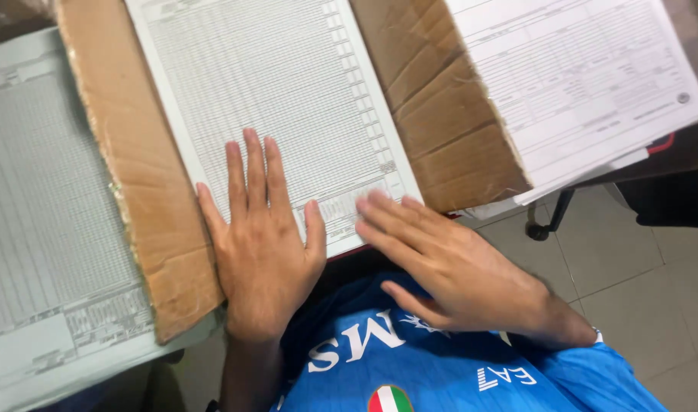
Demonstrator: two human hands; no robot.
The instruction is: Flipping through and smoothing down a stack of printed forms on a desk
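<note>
My left hand (259, 244) lies flat, fingers spread, on a white printed form sheet (280, 91) filled with fine ruled rows. The sheet rests on a brown cardboard board (147, 206) with torn edges. My right hand (448, 267) comes in from the right, fingers extended, its fingertips touching the sheet's lower right corner. Neither hand holds anything. My blue shirt (440, 366) shows below both hands.
A second grey-white form sheet (51, 214) lies to the left of the cardboard. Another stack of printed forms (585, 84) sits at the upper right. Below it are a tiled floor (638, 290) and a dark chair leg with a caster (543, 225).
</note>
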